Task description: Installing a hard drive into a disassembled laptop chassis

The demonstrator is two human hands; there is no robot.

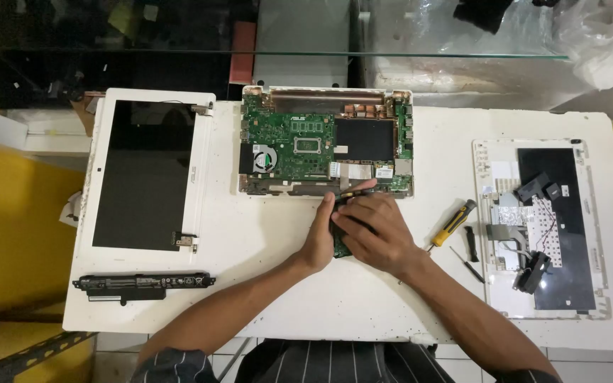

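Green circuit board [289, 142] fills the opened laptop base [326, 140] at upper centre, and just below it we've got our left hand [318, 237] and right hand [374, 228] clamped together on a small dark green part [340, 245], mostly hidden. Left: one white-framed screen panel [149, 174], one black battery bar [143, 284]. Right: one yellow-handled screwdriver [453, 223], one keyboard cover [544, 227].

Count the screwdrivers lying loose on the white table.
2: a yellow-handled screwdriver right of the right hand, and a thin black screwdriver below it. Another may hide under the hands.
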